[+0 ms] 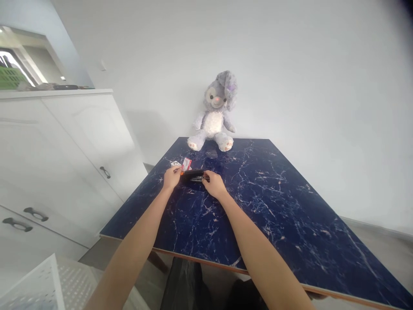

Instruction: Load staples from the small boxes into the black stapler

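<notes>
Both my arms reach out over a dark blue marbled table (264,202). My left hand (171,177) is closed on the orange-tipped left end of a small black object (192,175) lying on the table. My right hand (213,184) pinches the object's right end, fingers closed round it. What the black object is I cannot make out. Just behind my left hand lie a small red and white packet (186,163) and a white card (176,163).
A grey plush rabbit (214,114) sits at the table's far edge against a white wall. White cabinets with dark handles (64,150) stand to the left. A white perforated basket (38,284) is at the lower left, near the table's front edge.
</notes>
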`<action>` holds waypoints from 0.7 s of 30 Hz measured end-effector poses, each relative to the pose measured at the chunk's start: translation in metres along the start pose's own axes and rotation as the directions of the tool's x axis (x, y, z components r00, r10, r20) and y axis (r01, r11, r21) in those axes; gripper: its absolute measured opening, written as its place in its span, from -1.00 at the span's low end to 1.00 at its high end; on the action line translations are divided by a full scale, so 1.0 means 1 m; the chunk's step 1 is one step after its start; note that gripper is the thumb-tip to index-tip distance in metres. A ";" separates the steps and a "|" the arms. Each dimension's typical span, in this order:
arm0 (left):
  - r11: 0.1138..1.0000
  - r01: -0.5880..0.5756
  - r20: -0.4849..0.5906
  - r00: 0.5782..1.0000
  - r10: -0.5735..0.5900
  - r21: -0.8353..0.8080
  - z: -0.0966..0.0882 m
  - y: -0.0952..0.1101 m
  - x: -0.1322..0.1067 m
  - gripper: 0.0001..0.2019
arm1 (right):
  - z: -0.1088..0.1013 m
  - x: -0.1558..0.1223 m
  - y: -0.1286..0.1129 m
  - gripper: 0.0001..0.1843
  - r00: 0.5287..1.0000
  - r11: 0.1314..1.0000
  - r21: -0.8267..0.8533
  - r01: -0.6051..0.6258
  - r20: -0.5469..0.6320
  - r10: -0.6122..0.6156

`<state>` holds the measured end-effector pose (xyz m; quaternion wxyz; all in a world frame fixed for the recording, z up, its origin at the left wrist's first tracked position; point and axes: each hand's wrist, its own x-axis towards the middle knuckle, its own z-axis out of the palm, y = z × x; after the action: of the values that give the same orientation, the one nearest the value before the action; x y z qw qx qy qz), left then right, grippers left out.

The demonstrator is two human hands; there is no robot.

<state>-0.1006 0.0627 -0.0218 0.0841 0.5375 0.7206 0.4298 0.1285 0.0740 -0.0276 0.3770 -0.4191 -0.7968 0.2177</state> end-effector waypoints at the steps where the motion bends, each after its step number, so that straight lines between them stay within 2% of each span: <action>1: 1.000 0.004 -0.002 1.000 -0.004 -0.012 0.000 -0.001 0.000 -0.75 | 0.001 0.000 0.001 -0.76 1.000 1.000 -0.002 0.001 -0.006 -0.001; 6: 0.999 -0.016 0.001 1.000 0.016 -0.051 0.000 0.008 -0.005 -0.70 | 0.001 0.001 0.004 -0.75 1.000 1.000 0.021 -0.001 -0.007 0.001; 12: 0.988 -0.143 0.047 0.988 0.146 -0.058 0.002 0.028 -0.013 -0.72 | -0.002 0.000 0.000 -0.71 0.997 0.997 0.055 0.058 0.043 -0.060; 15: 0.980 -0.200 0.095 0.976 0.198 0.011 0.003 0.030 -0.015 -0.68 | -0.002 0.000 -0.003 -0.70 0.996 0.997 0.045 0.067 0.060 -0.069; 18: 0.967 -0.224 0.166 0.965 0.203 0.119 0.001 0.029 -0.015 -0.63 | -0.002 0.000 -0.005 -0.70 0.996 0.998 0.029 0.064 0.068 -0.066; 21: 0.955 -0.247 0.174 0.960 0.218 0.166 0.000 0.027 -0.017 -0.62 | 0.001 -0.003 -0.007 -0.66 0.997 0.997 -0.030 0.070 0.033 -0.069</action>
<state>-0.0746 0.0502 -0.0084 0.0372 0.6559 0.6804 0.3248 0.1250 0.0674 -0.0245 0.3649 -0.3932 -0.8202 0.1989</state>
